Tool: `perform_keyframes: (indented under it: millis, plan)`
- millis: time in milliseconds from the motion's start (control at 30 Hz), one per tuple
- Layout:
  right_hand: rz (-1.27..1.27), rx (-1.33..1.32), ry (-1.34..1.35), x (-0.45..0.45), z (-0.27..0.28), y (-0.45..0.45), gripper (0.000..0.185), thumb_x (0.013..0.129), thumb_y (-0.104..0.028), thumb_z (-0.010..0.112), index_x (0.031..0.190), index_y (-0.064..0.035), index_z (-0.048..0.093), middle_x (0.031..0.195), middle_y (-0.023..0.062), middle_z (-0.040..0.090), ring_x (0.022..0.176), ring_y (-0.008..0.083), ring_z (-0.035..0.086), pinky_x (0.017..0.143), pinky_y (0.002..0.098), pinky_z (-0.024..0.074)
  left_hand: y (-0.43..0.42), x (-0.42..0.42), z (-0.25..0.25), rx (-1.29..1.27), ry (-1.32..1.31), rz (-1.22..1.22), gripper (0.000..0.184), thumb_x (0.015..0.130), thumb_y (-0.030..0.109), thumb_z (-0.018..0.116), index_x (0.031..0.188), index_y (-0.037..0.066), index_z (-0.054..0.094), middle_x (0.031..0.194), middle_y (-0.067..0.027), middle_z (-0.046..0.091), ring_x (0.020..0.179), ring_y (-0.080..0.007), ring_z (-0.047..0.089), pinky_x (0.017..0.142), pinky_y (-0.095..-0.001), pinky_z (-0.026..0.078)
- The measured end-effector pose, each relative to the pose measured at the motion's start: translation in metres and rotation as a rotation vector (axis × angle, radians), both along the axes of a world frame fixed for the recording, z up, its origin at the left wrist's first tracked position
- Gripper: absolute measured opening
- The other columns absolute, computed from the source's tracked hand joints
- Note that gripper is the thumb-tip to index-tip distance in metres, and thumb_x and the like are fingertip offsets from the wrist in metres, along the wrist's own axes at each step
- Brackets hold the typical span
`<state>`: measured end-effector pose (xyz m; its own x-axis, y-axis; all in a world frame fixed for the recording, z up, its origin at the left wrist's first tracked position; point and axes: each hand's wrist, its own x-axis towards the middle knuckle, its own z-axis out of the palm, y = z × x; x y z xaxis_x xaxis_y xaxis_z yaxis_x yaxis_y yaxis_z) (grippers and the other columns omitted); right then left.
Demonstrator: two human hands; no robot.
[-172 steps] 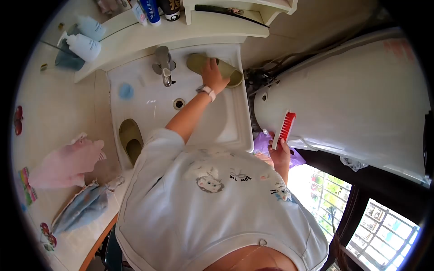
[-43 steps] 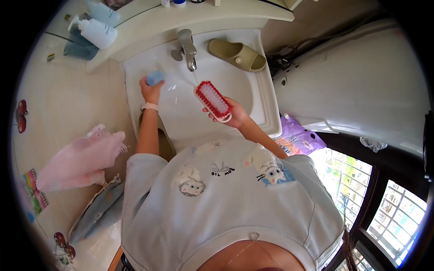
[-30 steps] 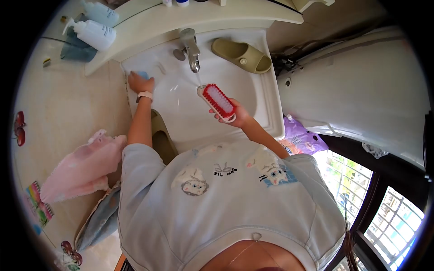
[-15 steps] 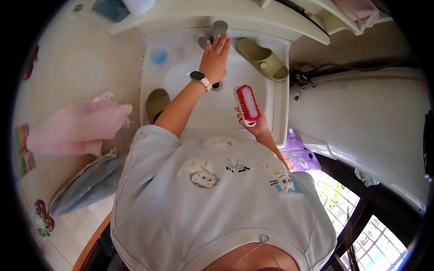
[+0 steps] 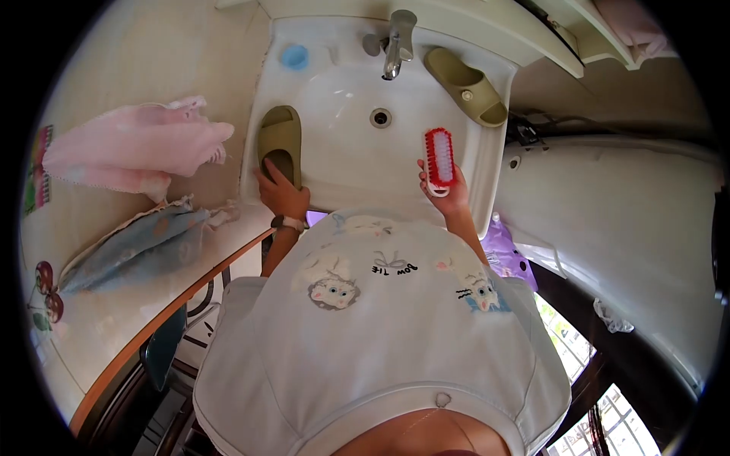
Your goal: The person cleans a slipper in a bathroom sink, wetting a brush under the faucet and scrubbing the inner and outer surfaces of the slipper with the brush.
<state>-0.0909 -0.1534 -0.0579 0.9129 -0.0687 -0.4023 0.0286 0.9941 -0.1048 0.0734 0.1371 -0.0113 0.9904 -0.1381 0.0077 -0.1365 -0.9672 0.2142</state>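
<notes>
At the sink's left rim, my left hand [image 5: 284, 195] grips the heel end of an olive-green slipper [image 5: 280, 131], with a finger reaching into its opening. My right hand [image 5: 450, 196] is closed around a scrub brush [image 5: 439, 158], whose red and white bristles face up. The brush is over the right side of the white sink [image 5: 342, 163]. A second olive slipper [image 5: 465, 86] lies on the back right corner of the sink, tilted and apart from both hands.
The chrome faucet [image 5: 398, 47] stands at the back of the sink, above the drain [image 5: 380, 118]. A light blue round item [image 5: 294, 56] sits on the back left corner. Pink cloth [image 5: 141, 148] and grey-blue cloth [image 5: 141, 247] lie at the left. A white appliance [image 5: 616, 197] is at right.
My left hand has left the faucet and come down to the left slipper, taking hold of its heel. My right hand still holds the brush. The camera view has shifted.
</notes>
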Motion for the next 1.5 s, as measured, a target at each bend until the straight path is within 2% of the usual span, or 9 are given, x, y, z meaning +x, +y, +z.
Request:
perform_keyframes:
  millis: [67, 267, 467, 667, 867, 1067, 1233, 1400, 1500]
  plan:
    - [-0.003, -0.035, 0.017, 0.005, 0.006, -0.008, 0.049, 0.09, -0.034, 0.036, 0.128, -0.0039, 0.039, 0.118, 0.0225, 0.05, 0.084, 0.028, 0.057, 0.072, 0.0364, 0.049, -0.015, -0.001, 0.003, 0.023, 0.062, 0.092, 0.087, 0.057, 0.013, 0.068, 0.131, -0.001, 0.024, 0.131, -0.0335, 0.024, 0.112, -0.045, 0.039, 0.094, -0.047, 0.036]
    - [0.046, -0.331, -0.292, 0.082, 0.086, -0.036, 0.054, 0.091, -0.036, 0.038, 0.133, -0.0021, 0.034, 0.128, 0.0194, 0.045, 0.091, 0.0262, 0.057, 0.078, 0.0352, 0.0483, -0.052, 0.023, -0.06, -1.02, 0.767, -0.046, 0.08, 0.055, 0.013, 0.074, 0.123, -0.002, 0.035, 0.12, -0.0226, 0.044, 0.109, -0.0337, 0.046, 0.093, -0.0403, 0.039]
    - [0.189, -0.545, -0.22, 0.173, 0.108, -0.058, 0.036, 0.092, -0.029, 0.044, 0.119, -0.0048, 0.047, 0.108, 0.0107, 0.057, 0.092, 0.0228, 0.058, 0.075, 0.0385, 0.0496, -0.128, 0.055, -0.104, -0.815, 0.97, -0.516, 0.082, 0.055, 0.016, 0.075, 0.127, 0.002, 0.04, 0.126, -0.0166, 0.045, 0.116, -0.0292, 0.044, 0.098, -0.037, 0.036]
    - [0.152, -0.635, -0.149, 0.187, 0.122, -0.061, 0.04, 0.093, -0.03, 0.04, 0.122, -0.003, 0.044, 0.105, 0.0128, 0.058, 0.087, 0.0232, 0.059, 0.074, 0.0345, 0.0486, -0.144, 0.085, -0.105, -0.692, 1.099, -0.497, 0.077, 0.057, 0.009, 0.069, 0.128, 0.0, 0.042, 0.117, -0.0139, 0.053, 0.104, -0.0236, 0.052, 0.089, -0.0324, 0.041]
    - [0.15, -0.741, -0.144, 0.19, 0.134, -0.063, 0.028, 0.09, -0.027, 0.049, 0.102, -0.0025, 0.05, 0.092, 0.0084, 0.057, 0.08, 0.0162, 0.058, 0.066, 0.0314, 0.0491, -0.15, 0.102, -0.07, -0.534, 1.13, -0.489, 0.073, 0.057, 0.008, 0.065, 0.127, 0.001, 0.045, 0.104, -0.013, 0.058, 0.091, -0.0222, 0.057, 0.079, -0.0298, 0.046]
    - [0.085, -0.727, -0.106, 0.188, 0.131, -0.066, 0.027, 0.091, -0.026, 0.048, 0.103, -0.0023, 0.051, 0.094, 0.0075, 0.058, 0.08, 0.0158, 0.058, 0.067, 0.0309, 0.0487, -0.151, 0.114, -0.079, -0.645, 0.598, -0.885, 0.068, 0.056, 0.01, 0.065, 0.121, 0.002, 0.049, 0.125, -0.0156, 0.048, 0.107, -0.0268, 0.052, 0.087, -0.032, 0.043]
    - [0.069, -0.673, -0.088, 0.188, 0.122, -0.071, 0.027, 0.091, -0.026, 0.047, 0.106, -0.0028, 0.051, 0.094, 0.0079, 0.058, 0.079, 0.0168, 0.058, 0.063, 0.032, 0.0502, -0.161, 0.108, -0.049, -0.134, -0.009, -1.15, 0.069, 0.055, 0.004, 0.063, 0.122, 0.01, 0.047, 0.132, -0.0194, 0.038, 0.107, -0.0368, 0.048, 0.09, -0.0429, 0.041]
    - [0.056, -0.625, -0.062, 0.189, 0.118, -0.073, 0.028, 0.091, -0.026, 0.046, 0.108, -0.0032, 0.05, 0.096, 0.0088, 0.059, 0.079, 0.0181, 0.06, 0.058, 0.0328, 0.0514, -0.167, 0.115, -0.067, -0.039, -0.233, -1.274, 0.057, 0.067, 0.002, 0.057, 0.122, 0.01, 0.046, 0.133, -0.0206, 0.036, 0.11, -0.0349, 0.046, 0.09, -0.0437, 0.039]
    - [0.085, -0.659, -0.049, 0.189, 0.12, -0.072, 0.031, 0.094, -0.027, 0.039, 0.114, -0.0047, 0.047, 0.107, 0.0093, 0.057, 0.093, 0.0194, 0.058, 0.077, 0.0342, 0.0493, -0.167, 0.114, -0.079, -0.007, -0.289, -1.232, 0.05, 0.073, 0.002, 0.052, 0.122, 0.01, 0.045, 0.131, -0.02, 0.037, 0.111, -0.0328, 0.045, 0.091, -0.0427, 0.038]
